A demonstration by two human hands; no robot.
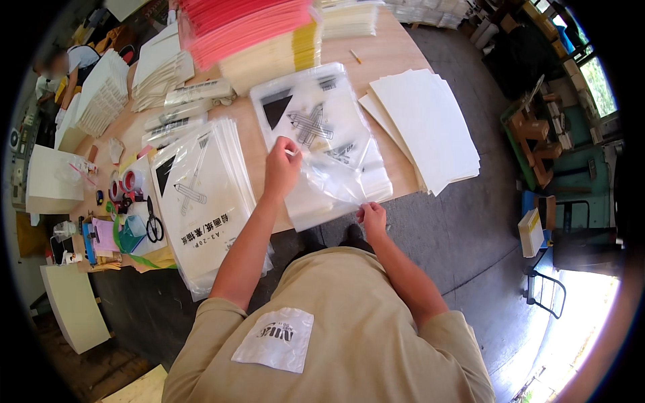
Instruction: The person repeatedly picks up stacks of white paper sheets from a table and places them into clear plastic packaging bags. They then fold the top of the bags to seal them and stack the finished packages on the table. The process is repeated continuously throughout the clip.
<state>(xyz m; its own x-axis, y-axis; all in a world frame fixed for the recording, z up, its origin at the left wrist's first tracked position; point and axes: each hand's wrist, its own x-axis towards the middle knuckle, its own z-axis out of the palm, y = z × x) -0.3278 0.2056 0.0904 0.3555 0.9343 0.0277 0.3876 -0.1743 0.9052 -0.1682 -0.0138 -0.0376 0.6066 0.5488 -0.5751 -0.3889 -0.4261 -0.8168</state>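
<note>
A stack of clear plastic bags (349, 138) printed with crossed pencils and a black corner lies on the table before me. My left hand (282, 168) is closed at the left side of the top bag, gripping its film; a small white bit shows at the fingertips. At the near right corner my right hand (371, 220) pinches the bag's edge. Loose film stretches in creases between the two hands. To the right lies a fanned pile of white paper sheets (430, 127). Left of my left forearm, filled paper packs (201, 215) in clear printed bags are stacked.
Pink stacks (245, 27) and cream stacks (269, 60) stand at the back of the table (396, 57). Black scissors (155, 225), tape rolls (132, 180) and a pencil (356, 56) lie about. Another person (77, 64) works at the far left.
</note>
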